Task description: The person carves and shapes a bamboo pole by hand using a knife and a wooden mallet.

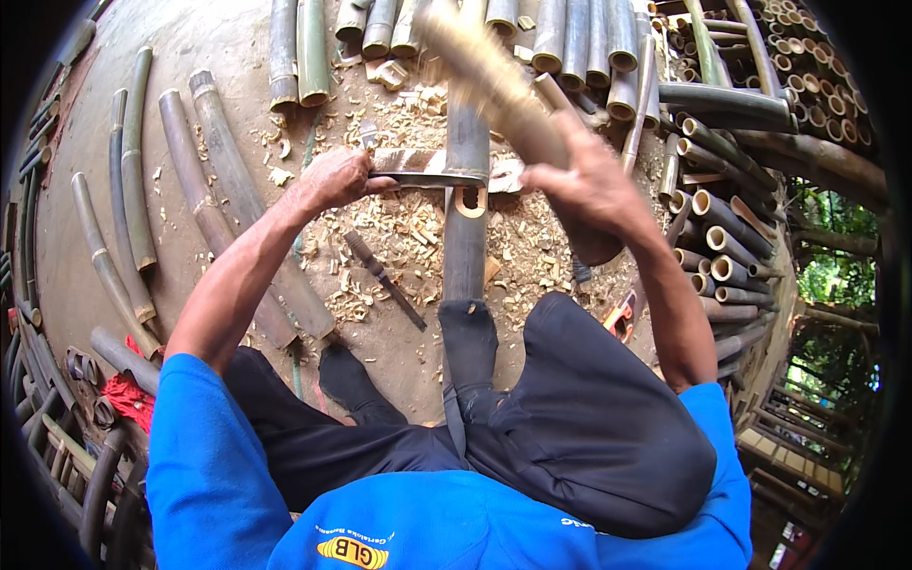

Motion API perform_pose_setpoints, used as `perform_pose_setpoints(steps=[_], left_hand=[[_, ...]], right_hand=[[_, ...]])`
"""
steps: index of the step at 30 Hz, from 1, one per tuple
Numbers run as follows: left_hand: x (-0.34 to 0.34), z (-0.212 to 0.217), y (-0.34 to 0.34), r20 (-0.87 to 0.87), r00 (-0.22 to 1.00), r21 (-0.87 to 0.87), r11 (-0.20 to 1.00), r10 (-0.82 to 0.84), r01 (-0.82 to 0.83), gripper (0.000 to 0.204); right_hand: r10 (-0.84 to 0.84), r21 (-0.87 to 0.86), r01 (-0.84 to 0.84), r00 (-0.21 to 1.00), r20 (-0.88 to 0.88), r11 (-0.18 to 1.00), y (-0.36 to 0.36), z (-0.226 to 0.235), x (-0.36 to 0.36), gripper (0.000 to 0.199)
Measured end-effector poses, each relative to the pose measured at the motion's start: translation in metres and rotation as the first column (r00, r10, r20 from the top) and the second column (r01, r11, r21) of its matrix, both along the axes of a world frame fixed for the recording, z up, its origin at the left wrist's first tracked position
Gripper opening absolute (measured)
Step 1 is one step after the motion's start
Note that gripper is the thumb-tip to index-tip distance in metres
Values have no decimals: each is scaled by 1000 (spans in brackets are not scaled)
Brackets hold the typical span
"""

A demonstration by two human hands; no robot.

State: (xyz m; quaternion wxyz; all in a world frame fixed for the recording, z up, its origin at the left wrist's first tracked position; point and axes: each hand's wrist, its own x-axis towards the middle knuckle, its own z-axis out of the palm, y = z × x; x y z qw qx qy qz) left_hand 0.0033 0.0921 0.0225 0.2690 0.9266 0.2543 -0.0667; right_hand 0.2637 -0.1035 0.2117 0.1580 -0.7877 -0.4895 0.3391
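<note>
My left hand [334, 179] is closed around the end of a long flat blade [432, 179]. The blade lies crosswise over an upright-looking grey bamboo pole [465, 252], its far end at the upper rim of an oval cut-out. Raised at the right, my right hand [594, 180] grips a thick wooden club [484, 85], both smeared by motion; the club slants up over the pole. One of my feet [467, 332] rests at the pole's near end. A narrow dark tool with a handle [385, 277] lies on the ground left of the pole.
Pale wood chips [408, 233] cover the ground around the pole. Bamboo lengths [228, 161] lie at the left, more [570, 43] at the far side. Stacked bamboo [727, 242] stands at the right. An orange-handled tool [622, 315] lies beside my right knee.
</note>
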Motion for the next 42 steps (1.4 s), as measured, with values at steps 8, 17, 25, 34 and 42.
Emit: perform_pose_setpoints(steps=[8,17,25,34,42], left_hand=[[13,-15,12,-172,983,-128,991,-61,39,69],[-35,-17,-59,269,952,478,878,-148,1,35],[-44,3,-93,89,993,194,976,83,-99,29],[-42,2,-79,37,999,218,976,-5,-4,13],[-44,-5,-84,-51,997,262,964,53,-38,11]], right_hand=[[262,-208,-234,958,117,950,-9,-97,1,77],[-122,284,287,867,-483,915,-29,-60,23,87],[-258,8,311,802,-539,950,-56,-82,36,74],[662,240,-813,574,482,530,-48,-82,44,55],[784,137,-934,351,512,329,-30,-113,34,31]])
